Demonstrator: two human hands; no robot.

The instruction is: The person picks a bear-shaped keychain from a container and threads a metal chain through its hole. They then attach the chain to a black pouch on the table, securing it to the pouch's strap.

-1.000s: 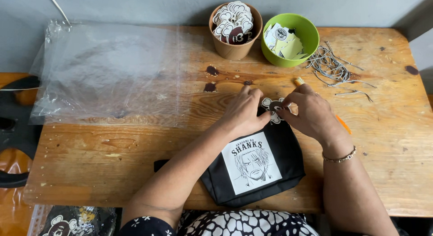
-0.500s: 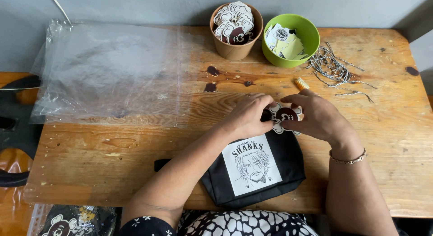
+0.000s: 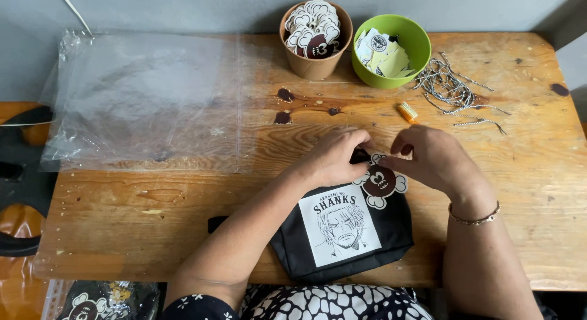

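A black fabric pouch (image 3: 379, 246) with a white printed face panel lies at the near edge of the wooden table (image 3: 183, 216). My left hand (image 3: 333, 158) pinches the pouch's top edge near its zipper. My right hand (image 3: 434, 158) holds a cloud-shaped white and brown paper tag (image 3: 380, 180) against the pouch's upper right corner. Both hands nearly meet over that tag.
A brown paper cup (image 3: 315, 41) full of similar tags and a green bowl (image 3: 391, 51) of paper cards stand at the back. A pile of thin metal chains (image 3: 452, 90) and a small orange object (image 3: 408, 112) lie right of them. Clear plastic bags (image 3: 140, 100) cover the left side.
The tag has come out flat onto the pouch's upper corner and now shows its brown face. Both hands have shifted slightly apart around it.
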